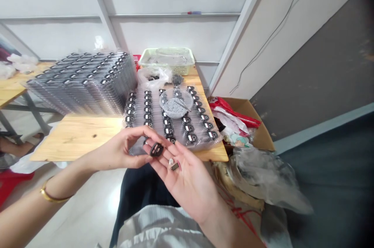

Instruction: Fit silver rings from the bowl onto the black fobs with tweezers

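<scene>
Now a black plastic part [156, 149] sits between left hand [122, 150] and right hand [187, 189]

You have a slim gold bangle [52, 195] around your left forearm, just above the left hand [119, 150], and that forearm is bare from the bangle to the elbow end of the view. Your right forearm, behind the right hand [187, 189], shows no sleeve either. Over your lap you wear dark, near-black trousers [140, 189], and a pale grey garment [157, 228] with fine pleated ribbing and soft folds lies across your front.
</scene>
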The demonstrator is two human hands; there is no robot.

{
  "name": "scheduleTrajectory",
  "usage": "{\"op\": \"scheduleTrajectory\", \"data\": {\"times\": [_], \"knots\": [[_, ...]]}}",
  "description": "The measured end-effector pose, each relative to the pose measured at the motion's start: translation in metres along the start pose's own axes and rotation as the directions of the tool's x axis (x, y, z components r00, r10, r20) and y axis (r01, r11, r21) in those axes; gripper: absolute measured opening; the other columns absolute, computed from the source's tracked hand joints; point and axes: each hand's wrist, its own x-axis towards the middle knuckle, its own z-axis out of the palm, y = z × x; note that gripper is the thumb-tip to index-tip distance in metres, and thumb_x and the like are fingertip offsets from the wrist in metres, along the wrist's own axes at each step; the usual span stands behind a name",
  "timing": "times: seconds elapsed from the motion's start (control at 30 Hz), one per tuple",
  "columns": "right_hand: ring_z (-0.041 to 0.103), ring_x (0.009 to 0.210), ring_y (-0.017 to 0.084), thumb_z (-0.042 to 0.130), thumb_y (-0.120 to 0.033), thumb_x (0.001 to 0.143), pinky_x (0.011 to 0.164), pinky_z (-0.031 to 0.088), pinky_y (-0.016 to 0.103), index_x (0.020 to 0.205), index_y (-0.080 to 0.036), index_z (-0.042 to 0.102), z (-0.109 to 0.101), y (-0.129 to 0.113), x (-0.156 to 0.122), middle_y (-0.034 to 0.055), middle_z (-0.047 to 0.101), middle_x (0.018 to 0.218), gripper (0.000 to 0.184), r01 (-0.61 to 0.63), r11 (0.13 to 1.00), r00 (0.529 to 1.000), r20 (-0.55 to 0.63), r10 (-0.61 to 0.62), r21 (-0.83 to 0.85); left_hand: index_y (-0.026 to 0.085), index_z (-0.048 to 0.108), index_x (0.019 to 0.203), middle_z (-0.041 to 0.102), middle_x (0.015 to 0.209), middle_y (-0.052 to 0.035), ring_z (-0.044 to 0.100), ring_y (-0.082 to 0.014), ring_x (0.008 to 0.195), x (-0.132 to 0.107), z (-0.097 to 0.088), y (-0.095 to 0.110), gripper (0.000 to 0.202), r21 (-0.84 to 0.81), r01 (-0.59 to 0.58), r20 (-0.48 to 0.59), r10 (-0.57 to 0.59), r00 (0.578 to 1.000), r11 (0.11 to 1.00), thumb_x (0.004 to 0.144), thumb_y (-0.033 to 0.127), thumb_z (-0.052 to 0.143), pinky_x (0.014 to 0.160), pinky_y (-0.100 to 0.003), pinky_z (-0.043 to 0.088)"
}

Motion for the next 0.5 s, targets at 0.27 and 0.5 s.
{"op": "scheduleTrajectory", "data": {"times": [0.27, 0.5], "knots": [[0.068, 0.110, 0.022, 0.053, -0.022, 0.094, 0.101, 0.050, 0.034, 0.105, -0.006, 0.071, -0.012, 0.004, 0.008, 0.0148, 0.072, 0.116, 0.026, -0.037, 0.999, 0.998, 0.050, 0.037, 0.003, 0.021, 0.062, 0.109, 0.066, 0.104, -0.0068, 0.063, -0.0180, 0.096, 0.008, -0.012, -0.005, 0.028, -0.170, -0.011, -0.104, -0.006, 0.995, 0.985, 0.083, 0.026, 0.071, 0.084, -0.028, 0.051], [0.070, 0.106, 0.023, 0.083, -0.035, 0.065, 0.088, 0.055, 0.028, 0.101, -0.009, 0.075, -0.043, -0.011, 0.038, 0.0134, 0.073, 0.114, 0.045, -0.237, 0.959, 0.969, 0.027, 0.244, -0.157, 0.022, 0.066, 0.097, 0.068, 0.099, -0.0024, 0.063, -0.0131, 0.086, 0.077, -0.064, 0.021, 0.035, -0.305, -0.236, -0.424, 0.090, 0.901, 0.923, 0.071, 0.041, 0.080, 0.083, -0.024, 0.049]]}}
